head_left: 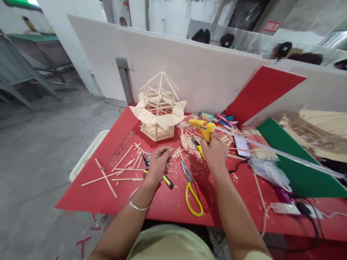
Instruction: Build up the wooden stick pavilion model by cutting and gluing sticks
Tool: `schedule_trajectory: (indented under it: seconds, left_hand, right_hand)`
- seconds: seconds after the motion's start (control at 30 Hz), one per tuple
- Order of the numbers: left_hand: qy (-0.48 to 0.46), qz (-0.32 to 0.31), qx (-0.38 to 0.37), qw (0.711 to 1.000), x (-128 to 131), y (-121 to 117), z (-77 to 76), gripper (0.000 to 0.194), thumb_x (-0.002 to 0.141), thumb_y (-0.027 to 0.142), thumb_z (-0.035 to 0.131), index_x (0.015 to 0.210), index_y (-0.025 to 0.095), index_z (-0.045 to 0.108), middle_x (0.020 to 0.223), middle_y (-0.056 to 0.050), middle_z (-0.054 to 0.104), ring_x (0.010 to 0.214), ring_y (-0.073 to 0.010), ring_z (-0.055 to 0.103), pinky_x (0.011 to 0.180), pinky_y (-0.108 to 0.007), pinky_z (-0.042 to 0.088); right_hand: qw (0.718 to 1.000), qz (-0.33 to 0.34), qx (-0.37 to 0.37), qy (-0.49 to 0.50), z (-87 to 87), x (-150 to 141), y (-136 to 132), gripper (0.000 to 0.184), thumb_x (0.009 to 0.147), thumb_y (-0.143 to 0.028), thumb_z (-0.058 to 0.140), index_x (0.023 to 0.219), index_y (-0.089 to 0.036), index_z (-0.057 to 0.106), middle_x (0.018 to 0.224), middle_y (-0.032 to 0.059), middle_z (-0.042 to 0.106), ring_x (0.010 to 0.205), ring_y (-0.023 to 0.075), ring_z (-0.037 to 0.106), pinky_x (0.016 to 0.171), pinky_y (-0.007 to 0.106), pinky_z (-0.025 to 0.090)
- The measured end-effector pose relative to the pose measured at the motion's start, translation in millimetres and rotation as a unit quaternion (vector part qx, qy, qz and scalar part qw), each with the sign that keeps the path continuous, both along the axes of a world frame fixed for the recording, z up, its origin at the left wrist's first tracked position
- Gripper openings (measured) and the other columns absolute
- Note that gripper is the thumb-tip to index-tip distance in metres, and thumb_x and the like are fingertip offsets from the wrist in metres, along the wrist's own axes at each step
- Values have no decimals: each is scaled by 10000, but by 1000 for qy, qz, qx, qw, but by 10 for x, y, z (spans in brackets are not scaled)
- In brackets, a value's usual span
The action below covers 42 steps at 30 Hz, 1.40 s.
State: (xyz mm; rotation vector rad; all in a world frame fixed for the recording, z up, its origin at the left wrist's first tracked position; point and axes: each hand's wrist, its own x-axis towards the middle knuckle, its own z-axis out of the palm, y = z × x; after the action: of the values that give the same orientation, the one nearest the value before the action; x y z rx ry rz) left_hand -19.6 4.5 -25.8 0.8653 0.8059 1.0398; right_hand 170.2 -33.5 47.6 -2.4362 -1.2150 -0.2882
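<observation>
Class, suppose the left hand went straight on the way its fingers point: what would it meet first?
Probably the loose sticks ahead of the left hand, though with depth unclear it might pass above them.

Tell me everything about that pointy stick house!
The pale, pointed house model looks made of thin wooden sticks. A flared skirt of close-set slats juts from its open, angular frame; above, bare roof sticks meet at a peak. It stands upright on the red tabletop, before the white panel.
</observation>
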Motion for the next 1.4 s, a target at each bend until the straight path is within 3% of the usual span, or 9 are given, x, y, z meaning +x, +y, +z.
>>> schedule_trajectory:
  seconds: [0.47, 0.83, 1.13, 1.4]
  left_hand:
    - [0, 1, -14, 1000, 15, 5, 1, 324, 713, 442, 797, 840, 160, 702, 587, 40, 554, 439, -51, 466, 369, -151, 303]
    - [2, -3, -14, 1000, 40, -26, -19, 298, 721, 426, 797, 808, 162, 689, 593, 45, 549, 451, -47, 477, 411, -152, 340]
    - [3, -5, -13, 1000, 42, -33, -29, 285, 730, 428, 784, 809, 166, 701, 586, 45, 543, 449, -46, 468, 406, -150, 334]
    - [19, -1, -38, 999, 52, -37, 10, 323, 687, 441, 807, 805, 164, 691, 587, 44, 550, 435, -51, 488, 382, -147, 324]
  right_hand:
    - [1000, -3, 12, -28, -179, 1, 176, 365, 927, -371, 486, 1191, -178, 649, 854, 79, 712, 694, 190, 557, 660, 311, 259]
    - [998, 53, -11, -35, -338, -45, 181, 386, 932, -418, 462, 1142, -176, 676, 799, 73, 685, 690, 193, 558, 640, 302, 262]
    - [993, 117, 16, -9, -450, -107, 179, 315, 928, -376, 479, 1039, -168, 689, 781, 44, 652, 638, 141, 470, 626, 286, 230]
    - [997, 62, 21, 26, -420, 125, 299, 410, 915, -442, 463, 1169, -189, 661, 863, 67, 705, 710, 193, 541, 650, 291, 276]
